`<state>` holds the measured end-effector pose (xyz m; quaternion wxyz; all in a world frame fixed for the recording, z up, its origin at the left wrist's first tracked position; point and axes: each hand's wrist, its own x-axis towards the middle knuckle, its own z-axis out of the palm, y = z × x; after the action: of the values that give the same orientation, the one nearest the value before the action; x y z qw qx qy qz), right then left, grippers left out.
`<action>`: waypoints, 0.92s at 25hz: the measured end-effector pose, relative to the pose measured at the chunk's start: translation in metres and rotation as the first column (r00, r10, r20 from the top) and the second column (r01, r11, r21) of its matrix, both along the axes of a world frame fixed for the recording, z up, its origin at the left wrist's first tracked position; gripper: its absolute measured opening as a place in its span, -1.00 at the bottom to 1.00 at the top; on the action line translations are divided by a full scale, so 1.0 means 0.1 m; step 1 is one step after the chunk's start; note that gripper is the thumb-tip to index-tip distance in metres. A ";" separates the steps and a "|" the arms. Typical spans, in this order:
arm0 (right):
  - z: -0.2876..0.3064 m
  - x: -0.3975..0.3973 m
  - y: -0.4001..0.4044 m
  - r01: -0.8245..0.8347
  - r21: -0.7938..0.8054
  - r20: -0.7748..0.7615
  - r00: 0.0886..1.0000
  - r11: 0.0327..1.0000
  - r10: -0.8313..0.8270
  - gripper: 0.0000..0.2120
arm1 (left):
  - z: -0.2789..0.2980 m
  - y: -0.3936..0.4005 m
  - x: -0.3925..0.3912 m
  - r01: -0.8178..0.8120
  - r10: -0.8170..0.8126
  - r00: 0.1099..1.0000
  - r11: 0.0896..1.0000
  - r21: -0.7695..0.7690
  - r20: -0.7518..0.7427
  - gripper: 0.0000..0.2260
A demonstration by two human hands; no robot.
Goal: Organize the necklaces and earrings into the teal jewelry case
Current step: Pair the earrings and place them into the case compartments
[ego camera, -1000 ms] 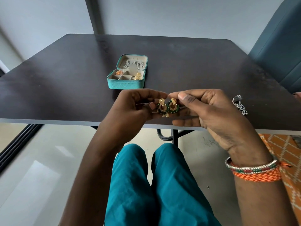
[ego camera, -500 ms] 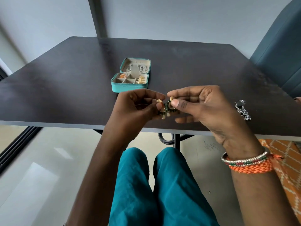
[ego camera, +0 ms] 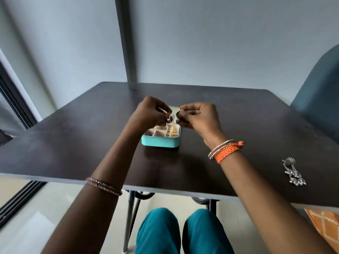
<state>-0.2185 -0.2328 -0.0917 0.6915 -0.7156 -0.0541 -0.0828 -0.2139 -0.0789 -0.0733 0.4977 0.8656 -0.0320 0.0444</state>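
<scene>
The open teal jewelry case (ego camera: 160,142) sits mid-table, its beige compartments partly hidden behind my hands; gold pieces show in the right compartments. Above the case my left hand (ego camera: 152,111) pinches one green-and-gold earring (ego camera: 169,119). My right hand (ego camera: 199,115) pinches the other green-and-gold earring (ego camera: 178,113). The two earrings hang close together between my fingertips, just over the case's back half. The case's lid is mostly covered by my hands. A pair of silver dangling earrings (ego camera: 293,171) lies on the table at the far right.
The dark table (ego camera: 73,143) has its front edge near my knees. A teal chair (ego camera: 319,92) stands at the right side. A grey wall with a vertical post rises behind the table. An orange patterned cloth (ego camera: 326,226) shows at the lower right.
Both hands have moved forward from the table's front edge to over the case, still holding the green-and-gold earrings, which are now slightly apart. My head has tilted up.
</scene>
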 end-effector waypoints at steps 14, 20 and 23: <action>-0.26 0.06 -0.13 -0.006 0.172 -0.056 0.998 0.985 0.016 -0.91 | -0.14 0.03 0.23 -0.065 0.067 0.998 0.924 0.377 0.008 -0.86; -0.27 0.05 -0.13 0.003 0.177 -0.049 0.999 0.984 0.005 -0.91 | -0.12 0.03 0.17 -0.085 0.097 0.995 0.901 0.425 -0.005 -0.83; -0.27 0.05 -0.13 0.004 0.169 -0.047 0.999 0.986 0.004 -0.92 | -0.14 0.05 0.14 -0.077 0.091 0.996 0.902 0.425 -0.012 -0.78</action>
<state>-0.2134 -0.2460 -0.1188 0.7509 -0.6560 -0.0305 -0.0700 -0.2000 -0.0741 -0.0872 0.2959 0.9542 0.0043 0.0443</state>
